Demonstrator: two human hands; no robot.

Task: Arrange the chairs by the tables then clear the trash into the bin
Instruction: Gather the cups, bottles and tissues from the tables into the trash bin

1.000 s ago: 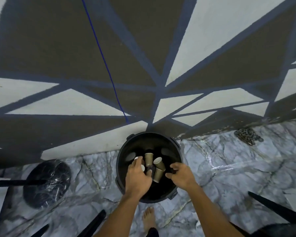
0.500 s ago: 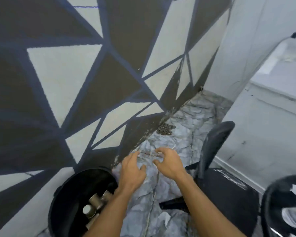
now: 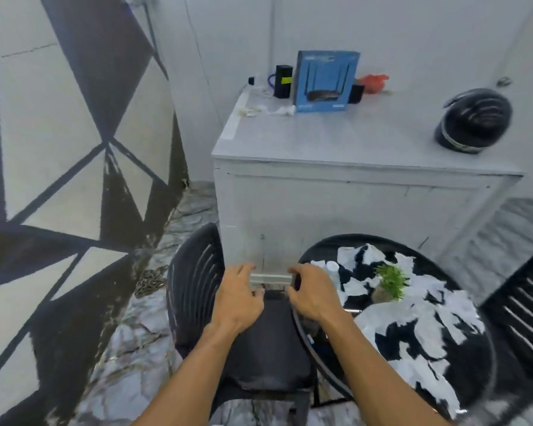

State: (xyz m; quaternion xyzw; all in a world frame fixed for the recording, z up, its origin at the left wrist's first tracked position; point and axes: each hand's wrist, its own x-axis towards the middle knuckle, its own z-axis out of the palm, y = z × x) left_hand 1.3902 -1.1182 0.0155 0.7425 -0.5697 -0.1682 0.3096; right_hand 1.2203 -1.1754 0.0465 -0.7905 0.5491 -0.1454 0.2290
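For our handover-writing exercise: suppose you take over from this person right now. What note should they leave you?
Left hand and right hand: both open, empty, above the seat of the black chair.
That chair stands beside the round table; a second chair is on the table's right.
Torn paper scraps cover the tabletop around a small plant.
Done: chairs look placed.
Left: gather the scraps and bin them; the bin is out of view.

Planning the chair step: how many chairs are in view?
2. One chair left of the round table; a second chair at the right edge, partly cut off. More may be hidden.
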